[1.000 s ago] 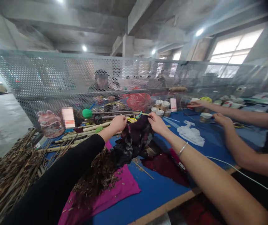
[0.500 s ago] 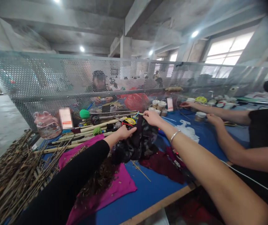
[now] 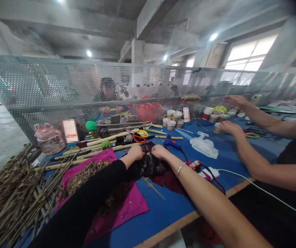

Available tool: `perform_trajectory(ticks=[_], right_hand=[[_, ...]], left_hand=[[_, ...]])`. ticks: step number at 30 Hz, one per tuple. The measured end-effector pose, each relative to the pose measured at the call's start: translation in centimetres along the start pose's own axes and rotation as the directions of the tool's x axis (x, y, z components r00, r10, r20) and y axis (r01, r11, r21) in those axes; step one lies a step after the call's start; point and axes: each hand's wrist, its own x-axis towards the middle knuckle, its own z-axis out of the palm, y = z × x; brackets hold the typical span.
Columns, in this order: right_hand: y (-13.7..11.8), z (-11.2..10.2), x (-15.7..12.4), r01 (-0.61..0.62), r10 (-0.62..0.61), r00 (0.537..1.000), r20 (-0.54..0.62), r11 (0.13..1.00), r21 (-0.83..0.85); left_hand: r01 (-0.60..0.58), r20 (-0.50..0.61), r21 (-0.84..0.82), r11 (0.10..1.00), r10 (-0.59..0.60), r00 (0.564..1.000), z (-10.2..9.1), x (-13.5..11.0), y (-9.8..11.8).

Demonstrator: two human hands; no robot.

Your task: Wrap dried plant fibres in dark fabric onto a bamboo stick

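A dark patterned cloth (image 3: pixel 151 167) lies bunched on the blue table, and both of my hands grip its upper edge close together. My left hand (image 3: pixel 135 152), in a black sleeve, is closed on the cloth. Just to its right my right hand (image 3: pixel 159 152), with a silver bangle at the wrist, pinches the same cloth. Dark red fabric (image 3: pixel 170 182) spreads below it. Scissors with red and yellow handles (image 3: pixel 139 136) rest just beyond my hands. On the left a magenta cloth (image 3: pixel 135 206) bears brown dried plant bits (image 3: pixel 86 175).
Dry twigs (image 3: pixel 13 186) heap at the left edge. Bamboo sticks, a green ball (image 3: pixel 91 125) and a pink jar (image 3: pixel 50 139) stand behind. A blue glue gun (image 3: pixel 172 142), white plastic bag (image 3: pixel 204 144) and cable lie right, near a co-worker's hands (image 3: pixel 232 127). A perforated screen (image 3: pixel 86 82) closes the back.
Both hands have come down and toward each other, drawing the raised cloth lower. The scissors and glue gun are more visible now. The co-worker's far hand has risen and shifted right.
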Motion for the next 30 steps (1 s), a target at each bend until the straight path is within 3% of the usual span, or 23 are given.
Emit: perform_trajectory(ticks=[5, 10, 14, 17, 20, 25, 27, 30], right_hand=[[0.0, -2.0, -0.6, 0.159, -0.136, 0.986, -0.099, 0.943, 0.292], [-1.4, -3.8, -1.2, 0.226, -0.204, 0.974, -0.103, 0.802, 0.552], [-2.1, -4.2, -1.5, 0.237, -0.231, 0.967, -0.106, 0.673, 0.701], [-2.1, -3.9, -1.4, 0.254, -0.224, 0.963, -0.147, 0.587, 0.769], [-2.3, -3.8, -0.7, 0.323, -0.197, 0.946, -0.258, 0.506, 0.799], [-3.8, -6.4, 0.5, 0.495, -0.175, 0.867, -0.466, 0.403, 0.77], [-4.7, -8.1, 0.7, 0.555, -0.195, 0.83, -0.523, 0.385, 0.737], [-6.0, -10.4, 0.6, 0.687, -0.278, 0.719, -0.637, 0.422, 0.591]], left_hand=[[-0.031, -0.133, -0.258, 0.966, -0.004, 0.991, -3.4, -0.8, -1.4], [-0.153, -0.309, -0.43, 0.89, 0.014, 0.951, -7.3, -1.6, -2.0], [-0.226, -0.381, -0.532, 0.816, 0.008, 0.925, -9.5, -2.4, -1.7], [-0.251, -0.398, -0.626, 0.738, -0.025, 0.917, -10.5, -2.9, -1.5], [-0.276, -0.402, -0.711, 0.647, -0.051, 0.914, -11.2, -3.3, -1.3], [-0.304, -0.415, -0.778, 0.551, -0.086, 0.906, -12.7, -4.0, -1.6], [-0.359, -0.496, -0.73, 0.582, -0.088, 0.864, -13.5, -4.4, -2.1], [-0.43, -0.696, -0.408, 0.806, 0.031, 0.718, -14.6, -5.0, -3.0]])
